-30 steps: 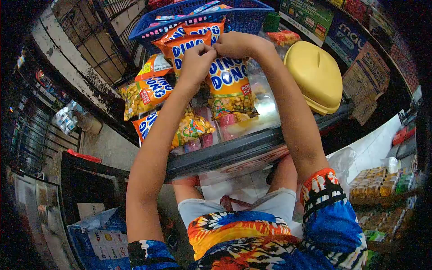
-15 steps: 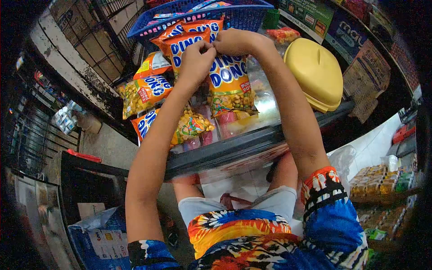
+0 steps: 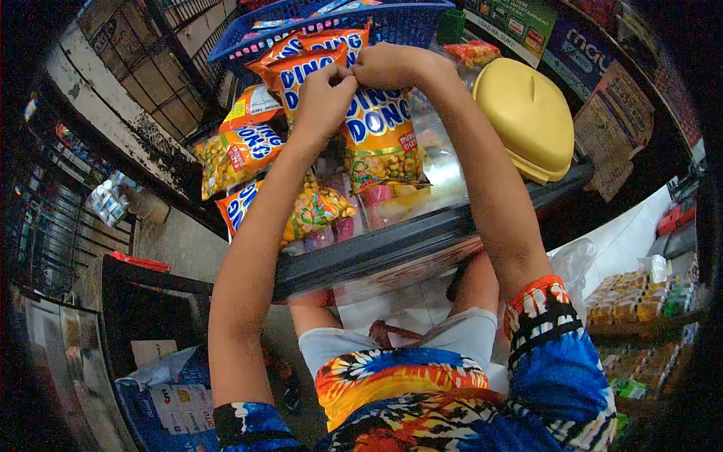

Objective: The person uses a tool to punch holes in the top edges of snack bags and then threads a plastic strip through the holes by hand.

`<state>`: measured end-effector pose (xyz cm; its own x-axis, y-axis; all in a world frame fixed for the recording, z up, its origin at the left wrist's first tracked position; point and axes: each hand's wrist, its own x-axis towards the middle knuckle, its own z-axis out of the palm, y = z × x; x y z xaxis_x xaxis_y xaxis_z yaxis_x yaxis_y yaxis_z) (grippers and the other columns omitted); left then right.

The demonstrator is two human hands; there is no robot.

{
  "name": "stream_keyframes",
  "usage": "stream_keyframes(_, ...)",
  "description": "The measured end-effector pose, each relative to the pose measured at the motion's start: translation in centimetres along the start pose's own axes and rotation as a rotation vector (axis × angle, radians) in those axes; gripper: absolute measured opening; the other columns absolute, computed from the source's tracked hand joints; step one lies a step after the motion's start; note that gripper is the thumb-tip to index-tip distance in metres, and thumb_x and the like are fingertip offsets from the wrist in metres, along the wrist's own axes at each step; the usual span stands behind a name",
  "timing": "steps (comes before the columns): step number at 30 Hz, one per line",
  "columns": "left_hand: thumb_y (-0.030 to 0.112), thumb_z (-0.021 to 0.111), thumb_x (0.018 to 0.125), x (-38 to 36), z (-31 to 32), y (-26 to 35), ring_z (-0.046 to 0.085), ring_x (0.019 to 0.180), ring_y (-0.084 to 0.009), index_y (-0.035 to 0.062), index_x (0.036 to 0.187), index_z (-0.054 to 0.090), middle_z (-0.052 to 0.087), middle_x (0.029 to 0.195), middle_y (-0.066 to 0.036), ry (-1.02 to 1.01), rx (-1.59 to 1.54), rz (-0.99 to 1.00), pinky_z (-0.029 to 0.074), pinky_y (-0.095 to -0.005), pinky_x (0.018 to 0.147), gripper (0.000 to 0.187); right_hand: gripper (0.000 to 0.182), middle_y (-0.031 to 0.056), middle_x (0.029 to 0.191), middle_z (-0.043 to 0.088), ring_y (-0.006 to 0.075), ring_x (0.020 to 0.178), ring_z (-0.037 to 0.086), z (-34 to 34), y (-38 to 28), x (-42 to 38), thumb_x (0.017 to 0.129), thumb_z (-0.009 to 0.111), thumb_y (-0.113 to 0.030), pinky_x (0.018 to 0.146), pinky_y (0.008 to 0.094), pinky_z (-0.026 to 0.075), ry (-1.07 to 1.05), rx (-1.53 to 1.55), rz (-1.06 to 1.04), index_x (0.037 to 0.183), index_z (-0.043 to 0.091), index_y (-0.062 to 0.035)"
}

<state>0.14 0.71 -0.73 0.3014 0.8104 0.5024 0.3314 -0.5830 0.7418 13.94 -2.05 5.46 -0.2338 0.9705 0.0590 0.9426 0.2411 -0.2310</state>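
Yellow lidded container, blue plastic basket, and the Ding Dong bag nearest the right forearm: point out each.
Yellow lidded container [image 3: 520, 114]: head view, on its lid.
Blue plastic basket [image 3: 407, 24]: head view, on its side wall.
Ding Dong bag [image 3: 382, 126]: head view, on its printed front.

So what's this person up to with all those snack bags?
Someone has both bare hands close together at the tops of the orange Ding Dong mixed nuts bags. The left hand and right hand have their fingers pinched, but exactly what they grip is too small to tell. The front bag is just below them. More orange bags lie to the left, a blue basket sits behind, and a yellow container is off to the right.
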Motion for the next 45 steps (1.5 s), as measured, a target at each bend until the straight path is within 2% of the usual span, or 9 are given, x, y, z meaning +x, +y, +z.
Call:
stream_keyframes(6,0.019,0.055,0.075,0.1,0.0,-0.2,0.061,0.068,-0.02,-0.003,0.083,0.062,0.063,0.074,-0.015,-0.011,-0.007,-0.032,0.045,-0.0303,0.063,0.025,0.042,0.0205,0.089,0.063,0.0305,0.073,0.064,0.2,0.3,0.3,0.085,0.041,-0.033,0.057,0.0389,0.054,0.024,0.003,-0.019,0.098,0.06,0.0021)
stream_keyframes(8,0.019,0.054,0.075,0.1,0.0,-0.1,0.061,0.068,-0.02,-0.0028,0.083,0.062,0.063,0.074,-0.015,-0.003,0.008,-0.026,0.045,-0.0303,0.063,0.024,0.046,0.0209,0.099,0.061,0.0304,0.09,0.061,-0.3,-0.3,-0.3,0.081,0.042,-0.038,0.078,0.0383,0.048,0.013,-0.012,0.023,0.099,0.062,-0.0005)
stream_keyframes(12,0.019,0.054,0.075,-0.1,0.0,0.2,0.061,0.068,-0.0198,-0.0028,0.083,0.062,0.063,0.074,-0.015,0.004,0.006,-0.027,0.045,-0.0304,0.063,0.024,0.048,0.021,0.099,0.061,0.0305,0.092,0.06,-0.5,-0.6,-0.7,0.081,0.04,-0.04,0.079,0.0388,0.047,0.006,0.017,0.012,0.098,0.062,0.0001)
stream_keyframes(14,0.019,0.054,0.075,-0.2,-0.1,0.3,0.06,0.068,-0.0195,-0.0027,0.083,0.062,0.063,0.074,-0.014,-0.005,-0.014,-0.02,0.045,-0.0302,0.063,0.025,0.041,0.0212,0.086,0.063,0.0308,0.07,0.064,-0.6,-0.6,-0.7,0.086,0.04,-0.032,0.057,0.0393,0.053,-0.001,-0.027,-0.013,0.096,0.06,0.0024)
stream_keyframes(24,0.019,0.054,0.075,0.0,0.0,-0.1,0.061,0.068,-0.02,-0.003,0.083,0.062,0.063,0.074,-0.014,-0.014,-0.007,-0.018,0.046,-0.0302,0.064,0.025,0.041,0.0207,0.084,0.063,0.0308,0.068,0.064,0.1,-0.2,0.0,0.087,0.039,-0.032,0.056,0.0392,0.052,0.006,0.019,0.04,0.093,0.061,0.0025)
stream_keyframes(27,0.019,0.053,0.075,0.0,-0.1,0.0,0.061,0.069,-0.0204,-0.0029,0.084,0.062,0.063,0.074,-0.014,-0.007,0.013,0.003,0.046,-0.0303,0.065,0.025,0.043,0.0206,0.1,0.061,0.0293,0.09,0.062,-0.4,-0.6,-0.3,0.079,0.044,-0.032,0.078,0.0385,0.048,-0.033,-0.012,0.066,0.101,0.061,0.0008)
stream_keyframes(30,0.019,0.054,0.075,-0.1,-0.1,0.0,0.061,0.069,-0.0203,-0.0028,0.084,0.062,0.063,0.074,-0.014,0.003,0.016,0.014,0.046,-0.0304,0.064,0.025,0.041,0.0206,0.1,0.061,0.0292,0.09,0.062,-0.3,-0.5,-0.5,0.079,0.044,-0.03,0.077,0.0387,0.049,-0.011,-0.022,0.053,0.101,0.061,0.0005)
stream_keyframes(32,0.019,0.054,0.075,0.0,0.0,-0.1,0.061,0.069,-0.0203,-0.0027,0.083,0.062,0.063,0.074,-0.014,0.012,0.007,0.02,0.045,-0.0303,0.064,0.025,0.043,0.021,0.084,0.063,0.0298,0.066,0.064,0.1,-0.1,-0.1,0.087,0.04,-0.034,0.051,0.0377,0.053,0.03,-0.039,-0.02,0.092,0.061,0.0031)
stream_keyframes(45,0.016,0.05,0.078,0.0,0.0,-0.1,0.048,0.059,-0.0089,-0.0012,0.085,0.06,0.055,0.065,-0.002,-0.029,0.023,0.011,0.037,-0.0241,0.053,0.021,0.044,0.0217,0.084,0.063,0.0306,0.066,0.065,0.1,-0.1,-0.1,0.086,0.042,-0.035,0.053,0.0383,0.053,0.004,0.016,0.024,0.095,0.06,0.0037)
